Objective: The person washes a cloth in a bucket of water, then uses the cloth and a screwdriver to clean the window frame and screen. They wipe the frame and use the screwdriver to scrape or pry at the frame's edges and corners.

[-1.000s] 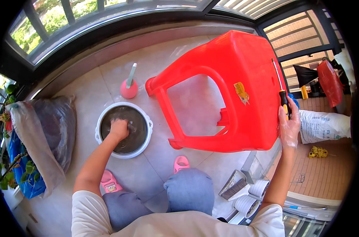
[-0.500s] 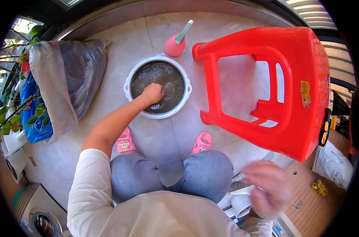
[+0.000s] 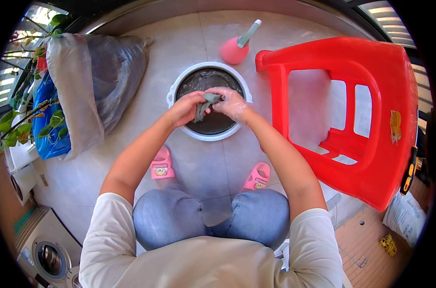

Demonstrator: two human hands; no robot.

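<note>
A round white basin [image 3: 171, 99] of dark, murky water [image 3: 213, 126] stands on the floor ahead of my feet. Over its middle, both hands grip a wet grey-green cloth [image 3: 207, 106], bunched and hanging down a little on the left. My left hand [image 3: 185, 109] has its fingers closed on the cloth's left side. My right hand [image 3: 231, 103], in a thin clear plastic glove, pinches the right side, its wrist above the basin's right rim. Whether the cloth touches the water I cannot tell.
A pink spray bottle [image 3: 234, 52] stands behind the basin. On the right, a red plastic stool [image 3: 393, 91] lies on its side. Clear plastic sacking [image 3: 117, 72], a blue bag [image 3: 45, 125] and plants are at left. My feet wear pink sandals [image 3: 161, 164]. A screwdriver [image 3: 409, 170] is far right.
My left hand has come up out of the water and now holds the cloth. From the lower right, my right hand has moved over the basin and taken hold too. The view has shifted slightly.
</note>
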